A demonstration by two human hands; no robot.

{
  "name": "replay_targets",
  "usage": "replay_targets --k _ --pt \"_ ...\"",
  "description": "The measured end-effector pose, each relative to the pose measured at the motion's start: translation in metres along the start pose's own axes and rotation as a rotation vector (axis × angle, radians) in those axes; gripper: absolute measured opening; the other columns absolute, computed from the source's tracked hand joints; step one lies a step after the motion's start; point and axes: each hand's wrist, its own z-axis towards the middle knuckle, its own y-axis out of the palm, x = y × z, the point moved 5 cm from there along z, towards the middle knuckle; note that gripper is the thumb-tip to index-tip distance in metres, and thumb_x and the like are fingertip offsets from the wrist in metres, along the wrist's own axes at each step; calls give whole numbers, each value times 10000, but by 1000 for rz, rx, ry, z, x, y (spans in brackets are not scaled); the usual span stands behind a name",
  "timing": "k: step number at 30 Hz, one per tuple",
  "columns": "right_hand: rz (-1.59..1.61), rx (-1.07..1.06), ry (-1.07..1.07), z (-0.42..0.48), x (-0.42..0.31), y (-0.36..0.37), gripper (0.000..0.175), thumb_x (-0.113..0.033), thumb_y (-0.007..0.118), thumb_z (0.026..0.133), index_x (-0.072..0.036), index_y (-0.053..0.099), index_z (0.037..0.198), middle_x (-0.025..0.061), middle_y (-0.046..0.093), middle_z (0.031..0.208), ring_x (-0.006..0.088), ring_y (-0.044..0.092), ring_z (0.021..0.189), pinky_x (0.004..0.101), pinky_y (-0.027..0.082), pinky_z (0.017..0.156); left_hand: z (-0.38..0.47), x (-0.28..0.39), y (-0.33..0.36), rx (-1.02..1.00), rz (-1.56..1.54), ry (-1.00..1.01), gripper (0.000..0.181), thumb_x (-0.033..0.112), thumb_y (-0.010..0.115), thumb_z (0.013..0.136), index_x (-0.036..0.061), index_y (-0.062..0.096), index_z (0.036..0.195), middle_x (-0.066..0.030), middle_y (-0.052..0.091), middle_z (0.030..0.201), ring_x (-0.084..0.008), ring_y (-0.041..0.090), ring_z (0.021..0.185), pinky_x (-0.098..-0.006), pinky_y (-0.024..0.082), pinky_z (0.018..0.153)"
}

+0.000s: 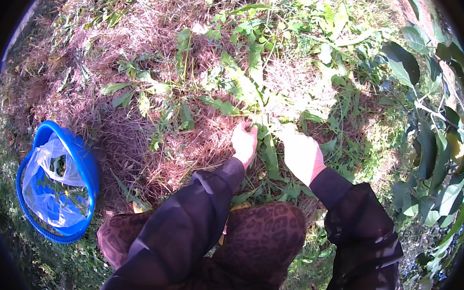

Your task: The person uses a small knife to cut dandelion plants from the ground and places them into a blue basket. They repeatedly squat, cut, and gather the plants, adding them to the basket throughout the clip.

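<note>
A low leafy plant with long, lobed green leaves (pixel 271 157) grows from the ground in front of my knees. My left hand (pixel 245 142) is at its left side, fingers curled close to the leaf bases; whether they grip anything is hard to see. On the other side my right hand (pixel 302 155) is closed at the plant's base, its fingertips turned away and washed out by sunlight. Between the two hands, the plant's centre is too bright to make out in detail.
To my left a blue plastic bucket (pixel 85 158) is lined with a clear plastic bag (pixel 36 183) and holds picked greenery (pixel 67 194). Branches with broad leaves (pixel 428 153) and a yellowish fruit (pixel 456 147) hang at the right. Dry cut grass (pixel 143 32) covers much of the ground.
</note>
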Motion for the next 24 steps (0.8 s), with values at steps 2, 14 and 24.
replay_targets --k 2,14,24 --pt "9 -64 -10 2 6 4 169 -61 450 806 -18 519 954 147 620 740 292 633 673 382 510 599 1 -7 2 34 -19 -10 287 166 660 796 -26 618 1005 -131 666 827 -198 633 729 -306 492 697" --pt "-9 230 -152 -58 88 83 176 -171 592 776 -94 629 930 98 577 807 252 608 629 370 501 576 -4 -4 11 -50 -224 -9 156 108 648 825 -3 593 920 -25 602 762 -80 523 663 -223 433 625" --pt "-54 -37 -71 -16 35 46 221 -100 476 826 -44 577 1015 122 594 810 269 634 649 366 524 577 3 -2 7 -151 -379 -133 116 113 649 843 9 603 866 11 577 741 -55 472 636 -202 397 591"
